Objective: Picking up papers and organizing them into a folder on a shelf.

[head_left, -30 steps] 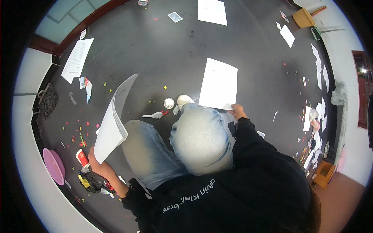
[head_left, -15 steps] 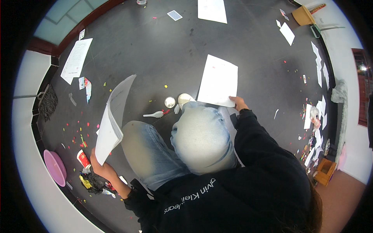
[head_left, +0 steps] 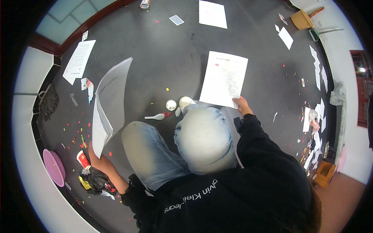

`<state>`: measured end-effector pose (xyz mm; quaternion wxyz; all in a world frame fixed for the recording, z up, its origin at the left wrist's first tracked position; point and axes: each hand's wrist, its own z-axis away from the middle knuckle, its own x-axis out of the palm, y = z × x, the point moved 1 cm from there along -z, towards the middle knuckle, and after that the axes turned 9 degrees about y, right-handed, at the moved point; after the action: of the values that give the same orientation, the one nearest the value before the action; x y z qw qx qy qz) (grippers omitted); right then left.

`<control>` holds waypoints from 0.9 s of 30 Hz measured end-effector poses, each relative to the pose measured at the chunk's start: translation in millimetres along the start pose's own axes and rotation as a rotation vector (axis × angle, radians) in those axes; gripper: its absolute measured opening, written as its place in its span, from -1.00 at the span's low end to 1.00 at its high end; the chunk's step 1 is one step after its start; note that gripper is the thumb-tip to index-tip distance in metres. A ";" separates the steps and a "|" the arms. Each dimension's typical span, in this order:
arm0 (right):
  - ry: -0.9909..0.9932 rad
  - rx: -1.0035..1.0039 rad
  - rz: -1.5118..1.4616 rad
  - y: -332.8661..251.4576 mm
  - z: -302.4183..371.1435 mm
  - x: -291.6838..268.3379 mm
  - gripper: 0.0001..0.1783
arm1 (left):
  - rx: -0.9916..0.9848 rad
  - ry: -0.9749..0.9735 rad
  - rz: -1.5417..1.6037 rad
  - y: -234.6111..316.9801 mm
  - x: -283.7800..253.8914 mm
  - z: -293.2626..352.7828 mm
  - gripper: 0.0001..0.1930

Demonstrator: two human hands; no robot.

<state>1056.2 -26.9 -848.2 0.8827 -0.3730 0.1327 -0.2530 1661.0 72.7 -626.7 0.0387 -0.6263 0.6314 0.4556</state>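
Observation:
My left hand [head_left: 100, 157] grips a stack of white paper sheets [head_left: 110, 103] by its lower corner. The stack stands up and curves, and its fingers are partly hidden behind it. In my right hand [head_left: 242, 105] is a single printed sheet [head_left: 223, 79], pinched at its lower right corner, with a small red mark near its top. Between the sheet and my knees lie a white spoon [head_left: 155, 116], a round white-and-silver container [head_left: 171, 105] and my light shoe [head_left: 186, 102].
A red paper cup [head_left: 83, 159] and a black plastic bag [head_left: 100, 181] lie beside my left hand. Farther left are a pink basin [head_left: 54, 167] and a mop head [head_left: 49, 103]. Papers [head_left: 212, 14] and coloured scraps litter the dark floor. A tan bin [head_left: 301, 19] stands far right.
The right-hand sheet has shifted slightly right and tilted, and its print now shows more clearly. The left-hand stack has moved a little left and turned, showing more of its printed side.

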 end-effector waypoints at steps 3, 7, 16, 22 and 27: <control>-0.047 -0.021 -0.051 -6.6 15.8 19.6 -0.63 | 0.009 0.003 0.047 8.7 2.7 -9.7 -0.74; -0.117 -0.069 -0.095 -28.8 29.7 49.4 -0.63 | -0.128 0.049 0.112 4.8 26.3 -14.3 -0.79; -0.546 -0.121 -0.114 -70.3 85.7 179.8 -0.68 | -0.186 -0.315 0.361 102.6 107.9 -23.5 -0.74; -0.761 0.061 -0.101 -63.9 120.0 229.5 -0.61 | -0.198 -0.402 0.413 136.1 133.6 -1.9 -0.81; -0.908 0.036 -0.031 -55.4 105.8 230.0 -0.61 | -0.080 -0.368 0.335 123.5 147.8 14.0 -0.80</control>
<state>1274.2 -122.8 -745.9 0.8540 -0.4325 -0.2779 -0.0794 1520.3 -54.9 -661.4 0.0522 -0.4204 0.6902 0.5867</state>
